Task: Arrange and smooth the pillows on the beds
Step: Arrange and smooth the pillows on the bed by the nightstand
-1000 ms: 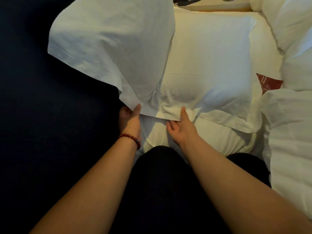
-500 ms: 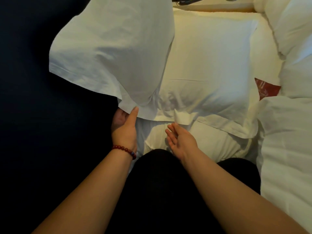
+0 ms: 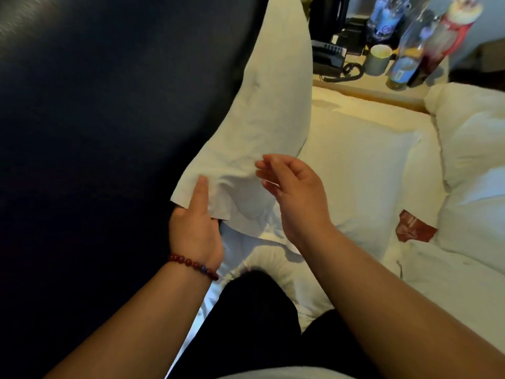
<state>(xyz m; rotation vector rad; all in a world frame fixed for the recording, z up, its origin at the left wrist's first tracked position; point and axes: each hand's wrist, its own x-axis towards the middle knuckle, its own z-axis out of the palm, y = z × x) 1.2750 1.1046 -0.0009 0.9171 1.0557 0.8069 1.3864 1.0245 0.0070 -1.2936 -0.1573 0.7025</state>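
While my left hand (image 3: 195, 228) pinches the lower flap corner of the upright white cotton pillow (image 3: 270, 127), thumb laid flat on the fabric and fingers hidden behind it, that pillow leans against the dark padded headboard (image 3: 109, 105) at the bed's head edge, its long axis rising up and away from my grip. My right hand (image 3: 293, 192) hangs spread and empty just right of the same corner, nearer the flat white pillow (image 3: 360, 170) lying beside it, so I judge it should smooth next.
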